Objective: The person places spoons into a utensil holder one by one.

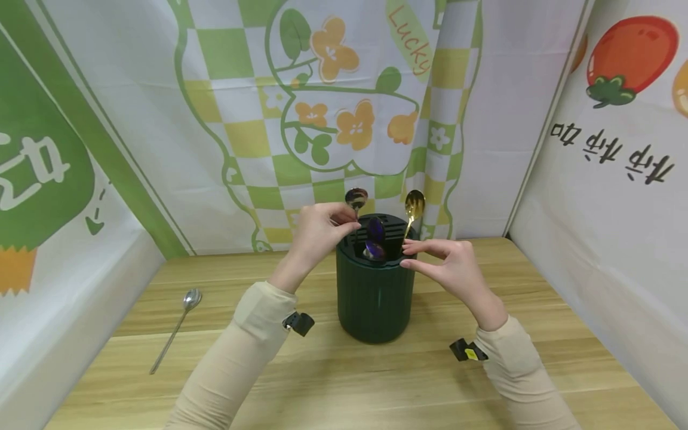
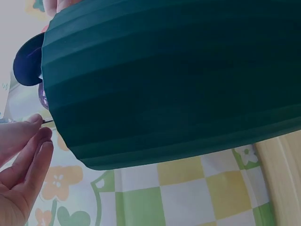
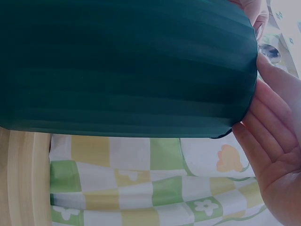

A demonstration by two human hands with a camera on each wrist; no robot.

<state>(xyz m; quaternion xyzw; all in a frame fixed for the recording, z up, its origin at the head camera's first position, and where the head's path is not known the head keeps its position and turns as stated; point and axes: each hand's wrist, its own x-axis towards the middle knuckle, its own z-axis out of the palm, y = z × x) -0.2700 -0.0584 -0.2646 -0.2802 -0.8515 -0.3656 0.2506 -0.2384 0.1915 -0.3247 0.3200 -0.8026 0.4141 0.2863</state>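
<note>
A dark green ribbed utensil holder [image 1: 374,298] with a slotted black top stands upright on the table. At its left rim my left hand [image 1: 322,230] pinches the thin handle of a spoon [image 1: 356,197], whose shiny bowl points up. My right hand [image 1: 448,266] touches the right rim with fairly straight fingers, thumb and forefinger apart. Beside those fingertips a gold spoon [image 1: 415,205] leans out of the holder, its lower handle hidden. Two purple spoon bowls, a rear one [image 1: 375,229] and a front one [image 1: 374,250], show at the opening. In both wrist views the holder's side [image 2: 164,84] fills much of the picture.
A silver spoon [image 1: 192,298] lies on the wooden table [image 1: 258,370] at the left. A patterned cloth [image 1: 231,119] hangs behind the holder, with printed side panels left and right. Each wrist carries a small black strap device [image 1: 299,323].
</note>
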